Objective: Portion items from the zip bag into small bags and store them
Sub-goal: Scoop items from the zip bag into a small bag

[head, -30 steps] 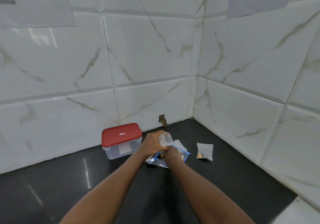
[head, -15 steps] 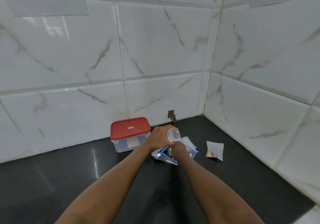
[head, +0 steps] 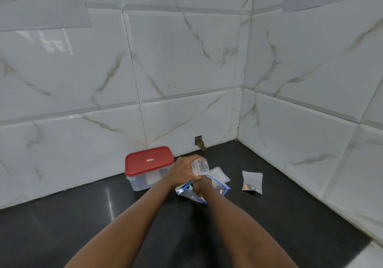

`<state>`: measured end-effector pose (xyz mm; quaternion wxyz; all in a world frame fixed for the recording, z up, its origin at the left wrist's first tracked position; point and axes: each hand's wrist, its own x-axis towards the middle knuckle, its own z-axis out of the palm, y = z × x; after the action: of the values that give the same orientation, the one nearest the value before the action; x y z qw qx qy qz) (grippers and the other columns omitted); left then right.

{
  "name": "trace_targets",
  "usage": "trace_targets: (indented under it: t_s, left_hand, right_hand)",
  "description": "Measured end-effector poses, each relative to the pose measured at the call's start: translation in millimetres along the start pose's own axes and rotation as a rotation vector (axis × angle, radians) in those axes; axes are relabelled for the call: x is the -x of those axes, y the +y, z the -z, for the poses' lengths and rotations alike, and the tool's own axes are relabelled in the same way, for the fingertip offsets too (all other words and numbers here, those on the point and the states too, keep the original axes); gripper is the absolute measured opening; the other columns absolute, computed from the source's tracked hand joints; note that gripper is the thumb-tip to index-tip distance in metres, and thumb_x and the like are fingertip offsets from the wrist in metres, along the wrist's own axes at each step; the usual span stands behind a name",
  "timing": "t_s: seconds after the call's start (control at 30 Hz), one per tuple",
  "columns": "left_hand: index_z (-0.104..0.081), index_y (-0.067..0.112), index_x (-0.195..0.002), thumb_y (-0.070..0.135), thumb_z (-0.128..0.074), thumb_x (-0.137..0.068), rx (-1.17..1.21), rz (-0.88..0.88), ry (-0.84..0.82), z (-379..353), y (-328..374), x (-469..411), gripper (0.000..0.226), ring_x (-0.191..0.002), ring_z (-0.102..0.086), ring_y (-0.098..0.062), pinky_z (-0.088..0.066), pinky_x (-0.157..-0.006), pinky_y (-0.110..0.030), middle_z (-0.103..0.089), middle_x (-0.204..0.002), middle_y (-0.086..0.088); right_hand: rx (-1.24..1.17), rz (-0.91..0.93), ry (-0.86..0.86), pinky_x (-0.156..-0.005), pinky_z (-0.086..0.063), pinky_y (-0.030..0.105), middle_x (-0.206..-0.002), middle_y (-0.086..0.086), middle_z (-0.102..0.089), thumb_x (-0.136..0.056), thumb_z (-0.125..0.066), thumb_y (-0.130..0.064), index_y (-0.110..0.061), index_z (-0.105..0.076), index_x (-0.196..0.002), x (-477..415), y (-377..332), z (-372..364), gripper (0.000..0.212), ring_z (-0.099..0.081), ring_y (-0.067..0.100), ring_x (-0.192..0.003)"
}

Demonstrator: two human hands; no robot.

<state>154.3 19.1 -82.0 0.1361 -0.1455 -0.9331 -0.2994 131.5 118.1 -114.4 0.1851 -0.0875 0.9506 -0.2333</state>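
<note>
My left hand [head: 184,170] grips a small clear bag [head: 200,166], held up with its mouth open toward the camera. Just below it lies the blue-edged zip bag [head: 221,189] on the black counter. My right hand [head: 202,187] reaches into the zip bag's mouth; its fingers are hidden inside. A small filled bag [head: 252,182] with dark and orange bits lies flat to the right. Another flat clear bag [head: 219,173] lies behind the zip bag.
A clear plastic box with a red lid [head: 149,162], shut, stands left of my hands against the tiled wall. The black counter [head: 83,216] ends in a corner of white marble tiles. A small hole [head: 199,142] sits low in the back wall.
The camera has tilted and shifted a little. My hands stay in the same place, left holding the small bag, right inside the zip bag.
</note>
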Motion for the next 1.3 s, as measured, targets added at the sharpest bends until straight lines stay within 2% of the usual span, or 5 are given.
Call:
trace_targets:
  t_s: [0.3,0.67,0.8,0.93,1.3]
  left_hand:
    - [-0.058,0.016,-0.122,0.030,-0.080,-0.070,-0.036,0.054,-0.010,4,-6,4,0.058,-0.099,-0.061,-0.010,-0.044,-0.087,-0.016,-0.066,-0.115,0.001]
    - [-0.047,0.030,-0.120,0.046,-0.070,-0.061,0.029,0.289,0.044,0,17,-2,0.065,-0.091,-0.059,-0.017,-0.050,-0.085,-0.035,-0.060,-0.099,0.008]
    - [-0.045,0.025,-0.124,0.032,-0.072,-0.069,0.044,0.349,0.099,-2,23,-4,0.062,-0.090,-0.055,-0.016,-0.042,-0.078,-0.029,-0.057,-0.100,0.006]
    - [-0.041,0.018,-0.129,0.030,-0.071,-0.072,0.061,0.388,0.099,-4,28,-4,0.066,-0.091,-0.049,-0.013,-0.037,-0.076,-0.027,-0.059,-0.115,0.000]
    - [-0.054,0.017,-0.112,0.029,-0.073,-0.073,0.214,0.444,0.161,-10,24,7,0.046,-0.094,-0.057,-0.017,-0.045,-0.083,-0.029,-0.062,-0.101,0.003]
  right_hand:
    - [-0.348,-0.103,-0.078,-0.032,-0.034,0.011,-0.065,0.002,-0.040,-0.098,-0.041,-0.010,-0.013,-0.040,-0.065,12,-2,2,0.033,-0.038,0.010,-0.051]
    - [-0.174,-0.062,-0.018,-0.044,-0.031,0.018,-0.064,0.000,-0.037,-0.093,-0.045,-0.001,-0.009,-0.057,-0.109,32,2,33,0.021,-0.035,0.009,-0.054]
    - [-0.128,-0.117,0.067,-0.045,-0.029,0.018,-0.061,0.001,-0.041,-0.090,-0.051,-0.003,-0.010,-0.043,-0.062,41,7,45,0.029,-0.037,0.009,-0.051]
    - [-0.190,-0.075,0.190,-0.074,-0.049,0.026,-0.106,0.015,-0.064,-0.085,-0.056,-0.001,0.003,-0.061,-0.100,51,12,60,0.016,-0.064,0.024,-0.096]
    - [-0.550,-0.170,0.484,-0.073,-0.041,0.032,-0.105,0.016,-0.067,-0.080,-0.052,-0.009,-0.006,-0.055,-0.080,59,44,99,0.004,-0.061,0.032,-0.093]
